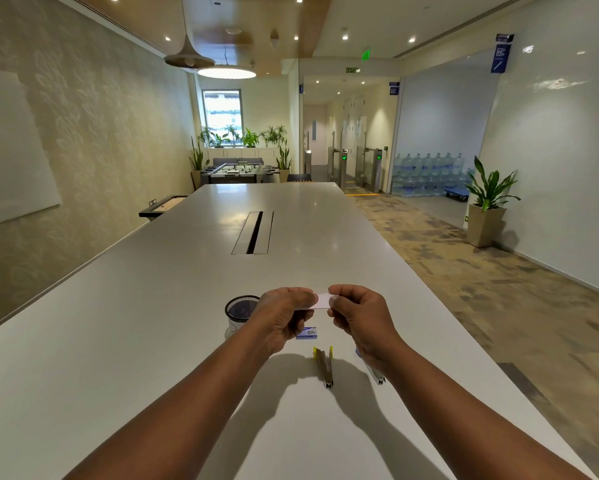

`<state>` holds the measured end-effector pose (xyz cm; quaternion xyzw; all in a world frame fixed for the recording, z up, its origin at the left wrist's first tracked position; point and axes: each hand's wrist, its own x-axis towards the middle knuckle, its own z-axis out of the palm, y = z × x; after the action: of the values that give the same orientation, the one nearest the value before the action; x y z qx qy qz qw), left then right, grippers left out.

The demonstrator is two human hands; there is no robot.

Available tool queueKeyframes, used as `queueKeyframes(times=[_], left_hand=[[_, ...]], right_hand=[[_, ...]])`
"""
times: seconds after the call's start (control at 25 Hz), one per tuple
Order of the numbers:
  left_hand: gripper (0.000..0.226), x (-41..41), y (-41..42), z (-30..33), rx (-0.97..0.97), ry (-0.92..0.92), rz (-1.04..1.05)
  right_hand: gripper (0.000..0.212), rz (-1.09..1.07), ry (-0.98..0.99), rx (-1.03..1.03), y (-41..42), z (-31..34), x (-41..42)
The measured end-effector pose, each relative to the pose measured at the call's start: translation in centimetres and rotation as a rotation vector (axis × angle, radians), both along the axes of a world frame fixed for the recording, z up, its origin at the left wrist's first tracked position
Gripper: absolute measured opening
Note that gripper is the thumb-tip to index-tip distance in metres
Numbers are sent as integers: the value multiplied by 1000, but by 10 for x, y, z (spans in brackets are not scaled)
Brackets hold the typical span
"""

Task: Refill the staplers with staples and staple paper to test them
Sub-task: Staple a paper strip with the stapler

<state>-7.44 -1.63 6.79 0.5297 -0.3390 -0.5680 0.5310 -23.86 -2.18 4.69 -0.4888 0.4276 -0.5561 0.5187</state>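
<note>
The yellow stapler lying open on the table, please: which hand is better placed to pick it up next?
Probably the right hand: it hangs nearer the yellow stapler. Both hands pinch the white slip, so one must let go; the left hand could keep it.

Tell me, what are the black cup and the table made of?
The black cup looks like metal mesh: its wall is a fine see-through grid. The table looks like smooth, slightly glossy white laminate or stone, since ceiling lights reflect in it; which one isn't clear.
</note>
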Motion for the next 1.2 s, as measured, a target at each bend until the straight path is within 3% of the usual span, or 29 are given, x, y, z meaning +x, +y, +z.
queueKeyframes(times=[0.4, 0.72, 1.0, 1.2], left_hand=[[30, 1, 1, 3, -32, -6, -49], [18, -3, -5, 1, 54, -10, 54], [27, 2, -6, -1, -41, -22, -33], [19, 0, -12, -3, 5, -24, 80]], right_hand=[[16, -14, -12, 12, 1, 3, 1], [16, 26, 7, 3, 0, 1, 1], [14, 9, -26, 0, -6, 2, 2], [17, 52, -9, 2, -8, 0, 5]])
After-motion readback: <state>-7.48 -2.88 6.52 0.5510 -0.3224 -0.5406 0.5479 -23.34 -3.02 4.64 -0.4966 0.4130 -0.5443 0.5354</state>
